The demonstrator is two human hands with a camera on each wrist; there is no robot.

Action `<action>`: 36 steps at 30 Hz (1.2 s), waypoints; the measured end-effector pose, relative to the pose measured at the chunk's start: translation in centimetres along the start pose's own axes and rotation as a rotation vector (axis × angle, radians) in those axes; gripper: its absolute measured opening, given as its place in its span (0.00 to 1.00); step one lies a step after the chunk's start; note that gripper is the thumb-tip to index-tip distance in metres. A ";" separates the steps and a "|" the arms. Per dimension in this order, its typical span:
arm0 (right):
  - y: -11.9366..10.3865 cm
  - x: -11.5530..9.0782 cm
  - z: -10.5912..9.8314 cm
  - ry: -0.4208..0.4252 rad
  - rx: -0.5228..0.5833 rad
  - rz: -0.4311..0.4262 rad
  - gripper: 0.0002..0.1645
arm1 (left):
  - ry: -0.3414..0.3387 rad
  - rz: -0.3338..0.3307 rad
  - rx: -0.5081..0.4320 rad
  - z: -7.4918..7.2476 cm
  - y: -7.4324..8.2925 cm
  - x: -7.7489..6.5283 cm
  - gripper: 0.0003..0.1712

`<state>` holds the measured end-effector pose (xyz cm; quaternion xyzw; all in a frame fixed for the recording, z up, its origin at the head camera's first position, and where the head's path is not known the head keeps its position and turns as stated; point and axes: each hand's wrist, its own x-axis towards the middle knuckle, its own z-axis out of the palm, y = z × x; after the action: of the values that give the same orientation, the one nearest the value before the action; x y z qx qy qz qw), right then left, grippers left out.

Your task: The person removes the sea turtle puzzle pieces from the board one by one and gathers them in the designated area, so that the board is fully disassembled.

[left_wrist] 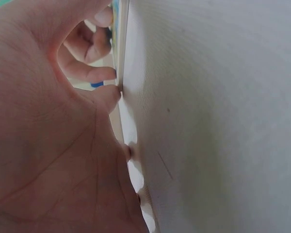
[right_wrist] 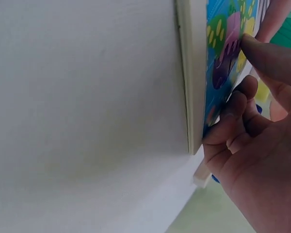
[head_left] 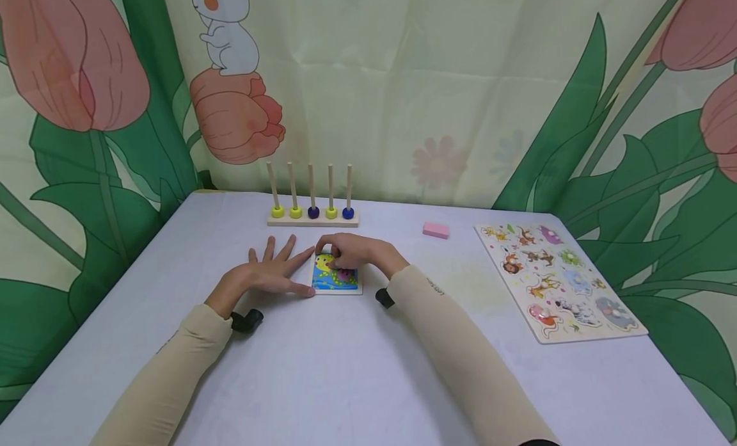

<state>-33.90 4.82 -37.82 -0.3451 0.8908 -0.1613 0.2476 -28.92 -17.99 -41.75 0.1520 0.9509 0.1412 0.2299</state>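
Spreading left hand (head_left: 267, 276) on worktop (head_left: 368, 369), gripping nothing, touching left edge of small picture puzzle (head_left: 334, 285) with thumb. Touching puzzle's face with right hand (head_left: 352, 251), bending fingers; not managing to tell whether pinching anything. Seeing puzzle lying flat left of centre, on near side of peg stand (head_left: 313, 221), left of pink block (head_left: 435, 230) and animal board (head_left: 555, 273).

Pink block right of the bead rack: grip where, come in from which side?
Probably best pinched mid-length across its near and far long sides, coming straight down. The pink block lies flat, its longer dimension running roughly left to right, and nothing stands against it. Its far face is hidden from the head view. The right hand is nearer.
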 end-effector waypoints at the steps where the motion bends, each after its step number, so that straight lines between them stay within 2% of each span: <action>1: 0.0 0.0 0.0 -0.002 0.005 0.004 0.26 | 0.003 0.007 -0.008 -0.1 0.1 -0.2 0.67; 9: 0.0 0.2 0.0 -0.005 0.013 0.008 0.25 | -0.004 -0.003 -0.004 -0.1 0.4 -0.6 0.65; 20: 0.2 0.4 0.1 0.016 0.028 -0.005 0.26 | -0.005 0.017 -0.017 -0.6 1.0 -1.3 0.66; 36: 0.3 0.1 0.3 0.047 0.058 -0.013 0.26 | 0.000 0.009 0.013 -0.5 0.9 -1.0 0.63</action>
<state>-33.95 4.88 -38.26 -0.3397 0.8891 -0.1967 0.2354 -28.13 -17.63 -40.62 0.1577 0.9510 0.1359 0.2284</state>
